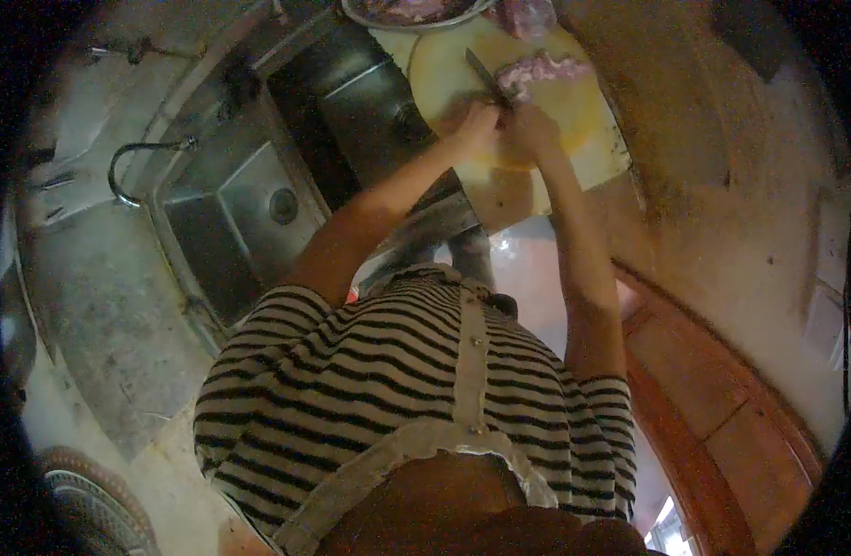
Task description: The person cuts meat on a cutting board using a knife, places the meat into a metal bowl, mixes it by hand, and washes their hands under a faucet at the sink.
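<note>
A knife (484, 71) points up and to the left over a pale yellow cutting board (588, 165). Its handle end disappears into my right hand (534, 132), which is closed around it. Close beside, almost touching the right, is my left hand (479, 122), with its fingers drawn together low over the board. Whatever those fingers hold is hidden. Just beyond the hands lies a heap of pink cut raw meat (543, 72). A larger piece of meat or a bag of it (530, 17) rests at the board's far edge, too blurred to tell which.
At the far edge stands a round metal basin (416, 26) with reddish contents. Two steel sink basins are on the left, the nearer one (259, 208) beside a curved faucet (120, 167). A brown counter (685, 111) extends right; a woven basket (96, 500) sits lower left.
</note>
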Available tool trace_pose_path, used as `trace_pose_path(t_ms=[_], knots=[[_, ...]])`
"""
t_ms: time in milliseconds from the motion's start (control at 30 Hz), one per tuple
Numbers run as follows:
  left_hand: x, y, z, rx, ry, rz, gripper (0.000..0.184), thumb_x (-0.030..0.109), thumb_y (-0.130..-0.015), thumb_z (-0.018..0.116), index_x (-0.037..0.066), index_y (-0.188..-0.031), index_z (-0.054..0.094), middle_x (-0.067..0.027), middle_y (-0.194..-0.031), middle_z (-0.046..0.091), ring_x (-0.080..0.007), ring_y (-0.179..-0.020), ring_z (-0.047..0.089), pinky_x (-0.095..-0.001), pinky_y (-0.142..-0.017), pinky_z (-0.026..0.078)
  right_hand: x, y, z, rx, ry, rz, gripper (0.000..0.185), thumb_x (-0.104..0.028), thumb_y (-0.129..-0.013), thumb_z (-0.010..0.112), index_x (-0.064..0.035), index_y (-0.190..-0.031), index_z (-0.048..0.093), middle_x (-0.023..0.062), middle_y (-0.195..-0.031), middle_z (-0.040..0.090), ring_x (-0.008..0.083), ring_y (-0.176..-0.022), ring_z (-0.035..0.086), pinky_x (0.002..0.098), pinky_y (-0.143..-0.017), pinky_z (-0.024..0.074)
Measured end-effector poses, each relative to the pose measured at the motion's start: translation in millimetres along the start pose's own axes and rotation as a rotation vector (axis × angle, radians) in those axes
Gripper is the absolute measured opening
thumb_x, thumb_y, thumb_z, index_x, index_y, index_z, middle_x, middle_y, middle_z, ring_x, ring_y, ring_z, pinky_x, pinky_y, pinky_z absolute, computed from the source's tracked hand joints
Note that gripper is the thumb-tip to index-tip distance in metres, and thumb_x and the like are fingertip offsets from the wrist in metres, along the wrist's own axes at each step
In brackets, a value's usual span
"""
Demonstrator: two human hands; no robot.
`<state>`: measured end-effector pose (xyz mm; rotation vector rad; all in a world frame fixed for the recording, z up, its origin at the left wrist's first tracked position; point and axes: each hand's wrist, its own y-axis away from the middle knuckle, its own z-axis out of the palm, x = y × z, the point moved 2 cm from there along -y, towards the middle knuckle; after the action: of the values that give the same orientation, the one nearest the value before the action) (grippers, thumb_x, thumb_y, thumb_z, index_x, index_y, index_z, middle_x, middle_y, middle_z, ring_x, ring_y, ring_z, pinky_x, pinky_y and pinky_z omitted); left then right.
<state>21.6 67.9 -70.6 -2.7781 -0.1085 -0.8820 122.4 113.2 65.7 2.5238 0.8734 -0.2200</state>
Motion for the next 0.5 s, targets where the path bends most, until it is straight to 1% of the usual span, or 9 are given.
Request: trace_pose_path(t_ms=[33,100,133,200,300,333,400,433,500], knots=[[2,-2,-5,-0.067,-0.040,-0.028,0.019,0.019,-0.070,0.059,0.004,-0.082,0.059,-0.0171,-0.099,0.055,-0.0369,-0.094,0.049,-0.0463,-0.081,0.039,-7,6,-12,-0.050,-0.065,-0.019,0.028,-0.024,-0.079,0.049,-0.0043,-0.097,0.055,0.0197,-0.085,0.060,0.0349,-0.078,0.058,0.0446,-0.066,0.0468],[23,-14,-68,-0.454,-0.008,-0.180,0.017,0.014,-0.070,0.058,0.003,-0.083,0.056,-0.0153,-0.096,0.053,-0.0345,-0.095,0.047,-0.0447,-0.081,0.038,5,24,-1,-0.029,-0.029,-0.001,0.026,-0.023,-0.080,0.047,-0.0057,-0.096,0.057,0.0176,-0.084,0.061,0.0319,-0.077,0.060,0.0424,-0.066,0.0482],[21,-8,-80,-0.447,-0.009,-0.175,0.017,0.014,-0.070,0.058,0.003,-0.083,0.056,-0.0153,-0.096,0.053,-0.0345,-0.095,0.047,-0.0447,-0.081,0.038,13,36,11,-0.015,0.057,0.052,0.025,-0.023,-0.080,0.046,-0.0064,-0.095,0.058,0.0165,-0.084,0.061,0.0305,-0.077,0.060,0.0412,-0.066,0.0488],[18,1,-101,0.085,-0.263,0.074,0.017,0.015,-0.070,0.058,0.006,-0.083,0.056,-0.0132,-0.088,0.055,-0.0321,-0.091,0.050,-0.0429,-0.078,0.041,39,68,32,-0.011,0.194,0.124,0.024,-0.022,-0.082,0.044,-0.0078,-0.095,0.060,0.0144,-0.084,0.063,0.0275,-0.077,0.062,0.0390,-0.066,0.0501],[14,-14,-92,-0.083,-0.121,0.031,0.017,0.019,-0.070,0.059,0.009,-0.084,0.057,-0.0116,-0.089,0.057,-0.0305,-0.093,0.050,-0.0409,-0.077,0.042,63,112,39,0.089,0.171,0.136,0.025,-0.023,-0.082,0.045,-0.0089,-0.098,0.058,0.0148,-0.083,0.062,0.0299,-0.076,0.061,0.0412,-0.066,0.0492],[18,-19,-84,-0.078,-0.118,0.035,0.017,0.019,-0.070,0.059,0.009,-0.084,0.057,-0.0116,-0.089,0.057,-0.0305,-0.093,0.050,-0.0409,-0.077,0.042,62,123,29,0.112,0.041,0.174,0.025,-0.024,-0.081,0.046,-0.0092,-0.098,0.057,0.0161,-0.082,0.061,0.0326,-0.076,0.060,0.0432,-0.066,0.0482],[27,-25,-61,-0.107,0.242,-0.043,0.021,0.025,-0.069,0.060,0.011,-0.086,0.058,-0.0115,-0.092,0.058,-0.0300,-0.091,0.052,-0.0395,-0.076,0.043,67,131,17,0.132,-0.087,0.207,0.026,-0.026,-0.080,0.048,-0.0096,-0.099,0.056,0.0174,-0.081,0.061,0.0354,-0.076,0.059,0.0452,-0.066,0.0472],[34,-25,-62,-0.106,0.243,-0.047,0.021,0.025,-0.069,0.060,0.011,-0.086,0.058,-0.0115,-0.092,0.058,-0.0300,-0.091,0.052,-0.0395,-0.076,0.043,73,134,14,0.140,-0.185,0.284,0.027,-0.027,-0.080,0.049,-0.0100,-0.099,0.056,0.0184,-0.080,0.060,0.0371,-0.076,0.058,0.0464,-0.066,0.0463],[54,-27,-73,0.008,-0.117,0.156,0.020,0.025,-0.070,0.059,0.012,-0.085,0.059,-0.0110,-0.090,0.059,-0.0288,-0.085,0.054,-0.0421,-0.076,0.042,88,137,15,0.147,-0.286,0.360,0.027,-0.028,-0.079,0.050,-0.0104,-0.098,0.056,0.0194,-0.080,0.059,0.0387,-0.077,0.056,0.0477,-0.066,0.0453]])
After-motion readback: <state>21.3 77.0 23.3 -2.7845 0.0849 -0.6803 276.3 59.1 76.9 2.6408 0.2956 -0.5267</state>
